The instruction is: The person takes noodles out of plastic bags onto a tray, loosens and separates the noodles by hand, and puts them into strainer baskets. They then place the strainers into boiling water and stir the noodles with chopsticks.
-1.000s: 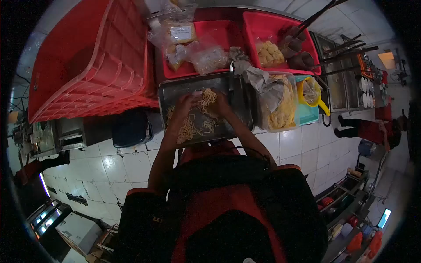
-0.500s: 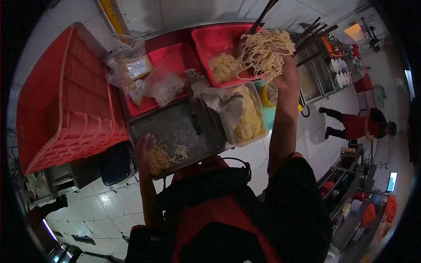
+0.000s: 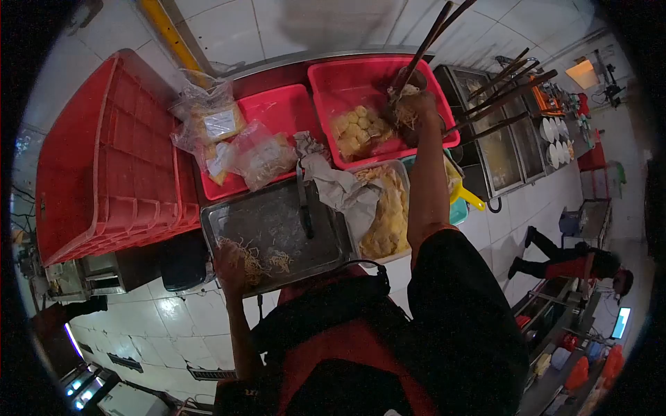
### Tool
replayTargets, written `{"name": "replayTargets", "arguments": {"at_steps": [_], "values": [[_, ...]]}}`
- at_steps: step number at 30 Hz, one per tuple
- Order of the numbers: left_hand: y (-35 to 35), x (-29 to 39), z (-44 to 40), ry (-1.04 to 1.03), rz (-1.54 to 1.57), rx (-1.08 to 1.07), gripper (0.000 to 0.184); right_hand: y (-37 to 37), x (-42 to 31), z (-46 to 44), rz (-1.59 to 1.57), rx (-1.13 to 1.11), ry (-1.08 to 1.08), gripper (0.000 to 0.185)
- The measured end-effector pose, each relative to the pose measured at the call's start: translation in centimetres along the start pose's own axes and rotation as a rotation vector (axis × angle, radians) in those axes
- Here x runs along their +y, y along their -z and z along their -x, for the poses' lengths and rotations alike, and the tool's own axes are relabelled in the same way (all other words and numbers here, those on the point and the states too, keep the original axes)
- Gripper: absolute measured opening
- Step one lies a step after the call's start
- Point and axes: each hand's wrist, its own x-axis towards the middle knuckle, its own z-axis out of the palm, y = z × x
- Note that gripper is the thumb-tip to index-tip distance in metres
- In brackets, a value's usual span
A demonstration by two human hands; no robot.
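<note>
My right hand (image 3: 424, 107) is over the right part of a red tub (image 3: 333, 73), its fingers closed around noodles (image 3: 405, 115) that show beside them. Dark rounded containers and long brown sticks (image 3: 424, 48) are close to these fingers; how they join is unclear. Pale, rounded lumps (image 3: 359, 128) in clear plastic lie to the left in that tub. My left hand (image 3: 230, 267) is at the near left corner of a dark metal tray (image 3: 277, 215), touching loose noodles (image 3: 253, 265). Its fingers are dim and partly among the strands.
Bagged food (image 3: 220, 123) fills much of a second red tub (image 3: 295, 104). A crumpled cloth (image 3: 340, 184) hangs over a clear box of yellowish food (image 3: 388, 222). A red crate (image 3: 128, 159) stands left. Long sticks (image 3: 510, 82) jut out right. Another person (image 3: 572, 263) is farther right.
My right hand has lowered the big noodle bundle from above the red tub's right edge down into that side. My left hand has shifted further onto the loose noodles. The view has tilted slightly.
</note>
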Motion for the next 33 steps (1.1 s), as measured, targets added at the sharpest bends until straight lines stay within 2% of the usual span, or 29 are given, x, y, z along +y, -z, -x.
{"name": "replayTargets", "arguments": {"at_steps": [1, 2, 3, 5, 6, 7, 8, 9, 11, 12, 13, 15, 16, 18, 19, 21, 22, 24, 26, 27, 28, 29, 31, 33], "values": [[0.3, 0.6, 0.4, 0.005, -0.003, 0.001, 0.032, 2.3, -1.8, 1.3, 0.297, -0.307, -0.077, 0.022], [0.7, 1.6, 0.8, -0.006, -0.024, 0.008, 0.04, 1.9, -1.7, 1.8, 0.101, -0.12, -0.165, 0.019], [0.9, 2.4, 1.0, -0.019, -0.044, 0.011, 0.047, 0.9, -1.3, 1.6, 0.101, -0.124, -0.165, 0.019], [1.5, 3.5, 1.7, 0.018, -0.043, -0.072, 0.054, -2.1, 0.9, 1.2, 0.47, 0.088, 0.546, 0.012], [1.8, 4.0, 1.9, 0.055, -0.04, -0.141, 0.062, -3.7, 1.7, 0.9, 0.47, 0.084, 0.543, 0.012], [2.1, 4.6, 1.7, 0.057, -0.04, -0.141, 0.062, -4.9, 1.7, 0.5, 0.165, 0.099, 0.548, 0.013], [2.3, 5.1, 1.4, 0.028, -0.064, -0.159, 0.069, -5.9, 1.5, 0.0, -0.142, 0.111, 0.55, 0.015], [2.6, 5.3, 1.2, 0.002, -0.09, -0.181, 0.077, -5.3, 0.5, 0.2, -0.148, 0.104, 0.557, 0.015], [1.6, 3.8, 2.0, -0.014, -0.163, -0.19, 0.081, -3.0, -1.1, 1.6, -0.09, -0.077, 0.472, 0.014], [1.4, 3.2, 2.3, -0.041, -0.229, -0.196, 0.085, -5.0, 0.9, 0.5, -0.274, -0.155, 0.451, 0.014], [1.7, 3.0, 2.3, -0.032, -0.233, -0.195, 0.085, -6.1, 3.0, -1.3, -0.28, -0.161, 0.457, 0.014], [1.7, 3.0, 1.9, 0.022, -0.178, -0.233, 0.081, -7.1, 4.9, -4.0, 0.063, -0.191, 0.555, 0.035], [1.8, 2.9, 1.7, 0.031, -0.18, -0.23, 0.081, -5.4, 3.4, -2.6, 0.06, -0.196, 0.564, 0.035], [2.1, 2.7, 1.1, 0.064, -0.187, -0.287, 0.069, 0.6, 0.9, 2.7, 0.258, -0.317, 0.668, 0.024], [2.1, 2.6, 1.0, 0.071, -0.189, -0.318, 0.063, -0.2, 1.7, 2.2, 0.258, -0.316, 0.658, 0.024], [1.2, 0.5, 1.2, 0.026, -0.185, -0.319, 0.057, -1.8, 2.1, 0.1, 0.403, -0.29, 0.929, 0.031], [0.6, -0.4, 1.4, -0.009, -0.185, -0.317, 0.052, -0.1, 1.0, 0.4, 0.403, -0.29, 0.928, 0.031], [0.1, -1.1, 1.4, 0.038, -0.096, -0.294, 0.048, 4.7, -2.2, 2.4, -0.227, -0.234, 0.442, 0.029], [0.5, -0.3, 0.1, 0.076, -0.004, -0.265, 0.044, -0.7, 3.8, -2.1, -0.043, -0.458, 0.244, 0.033], [1.7, 1.5, -1.2, 0.137, 0.122, -0.318, 0.044, -3.3, 6.7, -4.3, 0.067, -0.572, 0.159, 0.036], [2.3, 2.6, -1.9, 0.2, 0.249, -0.369, 0.044, -8.6, 10.0, -5.2, -0.153, -0.357, 0.542, 0.019], [2.0, 2.7, -2.0, 0.196, 0.252, -0.371, 0.044, -7.7, 9.5, -4.4, -0.15, -0.355, 0.539, 0.019], [1.8, 3.0, -2.3, 0.1, 0.21, -0.301, 0.054, -7.1, 8.5, -3.2, 0.244, -0.255, 0.778, 0.015], [1.8, 3.5, -2.6, 0.058, 0.138, -0.263, 0.06, -9.1, 12.7, -9.1, -0.232, -0.436, 0.321, 0.014]]}}
